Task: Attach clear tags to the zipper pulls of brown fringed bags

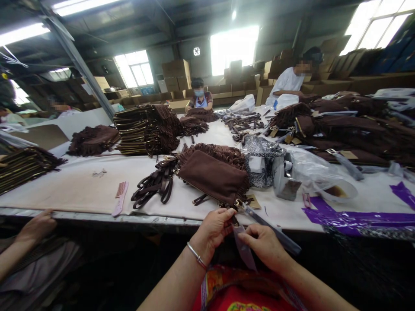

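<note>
A brown fringed handbag [215,175] lies at the table's front edge, its flat back facing up. Just below its lower corner, my left hand [212,229] pinches a short dark brown strap end. My right hand [267,246] is closed on a narrow translucent plastic sleeve [245,250], which hangs down over the table edge with its top at the strap end. Beside my right hand, a plastic-wrapped strap [275,231] extends from the bag's gold clasp [238,203] past the edge. A tan tag [254,202] shows next to the clasp.
Dark straps [155,183] and a pink comb [119,198] lie left of the bag. A tape dispenser [287,177], clear plastic and purple tape [350,216] are at right. Stacked brown bags [145,129] stand behind. A neighbour's hand [39,226] touches the edge at left; co-workers sit across.
</note>
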Available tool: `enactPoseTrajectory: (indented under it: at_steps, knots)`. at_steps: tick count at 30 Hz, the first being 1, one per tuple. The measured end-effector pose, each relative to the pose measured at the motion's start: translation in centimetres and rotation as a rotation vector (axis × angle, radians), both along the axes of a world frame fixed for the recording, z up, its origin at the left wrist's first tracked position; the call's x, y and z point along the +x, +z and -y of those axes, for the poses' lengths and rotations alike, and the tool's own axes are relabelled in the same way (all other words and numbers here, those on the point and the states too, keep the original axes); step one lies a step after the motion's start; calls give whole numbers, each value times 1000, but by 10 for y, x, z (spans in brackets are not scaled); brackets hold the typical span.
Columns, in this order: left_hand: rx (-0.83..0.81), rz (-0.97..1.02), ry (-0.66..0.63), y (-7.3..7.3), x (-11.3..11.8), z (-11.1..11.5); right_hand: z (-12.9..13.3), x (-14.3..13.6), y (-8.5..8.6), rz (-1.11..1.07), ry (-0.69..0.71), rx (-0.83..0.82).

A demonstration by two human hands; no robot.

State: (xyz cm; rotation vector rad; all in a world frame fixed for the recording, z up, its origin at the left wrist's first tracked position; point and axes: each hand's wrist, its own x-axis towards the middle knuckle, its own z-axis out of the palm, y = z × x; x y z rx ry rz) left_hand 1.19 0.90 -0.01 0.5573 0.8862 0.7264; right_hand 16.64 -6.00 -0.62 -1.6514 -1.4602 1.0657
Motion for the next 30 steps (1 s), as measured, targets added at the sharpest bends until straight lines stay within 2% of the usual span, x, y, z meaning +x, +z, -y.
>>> enactPoseTrajectory:
  at_steps: [8, 15, 18, 24, 30]
  knots:
    - [29, -14, -9, -2, 1, -1, -2, -3, 1, -72, -14, -41]
    - [82, -136, 3, 2, -5, 6, -13, -7, -2, -273, -48, -171]
    - [48, -158, 10, 2, -11, 13, -17, -10, -5, -229, -63, -163]
    - [24, -247, -68, 0, -21, 35, -27, -16, -18, -61, -100, -61]
    - [112, -405, 10, -5, -22, 40, -25, -25, -15, -52, -69, -84]
